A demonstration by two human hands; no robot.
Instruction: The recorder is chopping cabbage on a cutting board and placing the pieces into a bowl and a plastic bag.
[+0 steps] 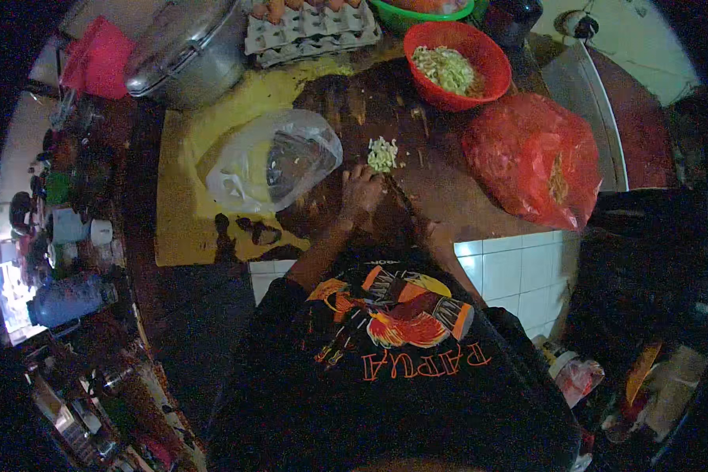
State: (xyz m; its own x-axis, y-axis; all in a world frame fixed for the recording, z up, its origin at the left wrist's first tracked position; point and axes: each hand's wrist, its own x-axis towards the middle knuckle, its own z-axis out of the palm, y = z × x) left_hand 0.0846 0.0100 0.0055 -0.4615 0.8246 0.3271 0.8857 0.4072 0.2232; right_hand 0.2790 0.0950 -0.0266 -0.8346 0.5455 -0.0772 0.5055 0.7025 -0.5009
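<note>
A small heap of chopped pale green vegetable [382, 154] lies on the dark, worn tabletop. My left hand [363, 190] rests just at its near side, fingers curled down; whether anything is under them is hidden. To the right, my right hand [429, 229] is low over the table and closed around what looks like a knife [402, 196]. Its thin dark blade slants up toward the heap, close by my left fingers. Dim light hides the handle. Beyond, a red plastic bowl [495, 74] holds more of the chopped vegetable [443, 69].
Left of my hands lies a clear plastic bag [242, 171]; right, a red plastic bag [525, 159]. At the back stand a large metal pot [212, 71], egg trays [312, 32] with several eggs and a green bowl [419, 22]. The table's front edge [507, 233] borders white tiles.
</note>
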